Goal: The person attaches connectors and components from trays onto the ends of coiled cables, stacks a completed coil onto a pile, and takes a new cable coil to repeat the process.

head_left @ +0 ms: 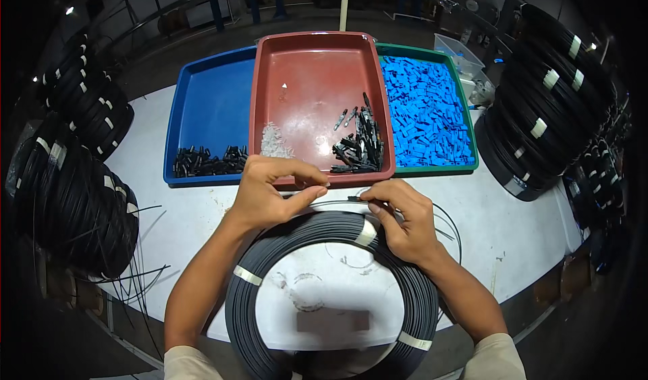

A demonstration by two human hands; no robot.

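Observation:
My left hand (277,190) is closed in a pinch just in front of the red tray (317,76). A tiny whitish piece (327,184) shows at its fingertips, too small to name surely. To its right, my right hand (403,219) pinches a thin black cable with a small black fitting (354,198) at its end, which points toward my left hand. Below both hands lies a large coil of black cable (246,299), bound with white tape bands. One loose strand loops out past my right wrist.
Black fittings lie in the blue tray (212,103). The red tray holds small white pieces (273,144) and dark connectors (364,144). Blue clips (425,110) fill the green tray (471,133). Stacked cable coils stand left (67,198) and right (540,103) on the white table (513,245).

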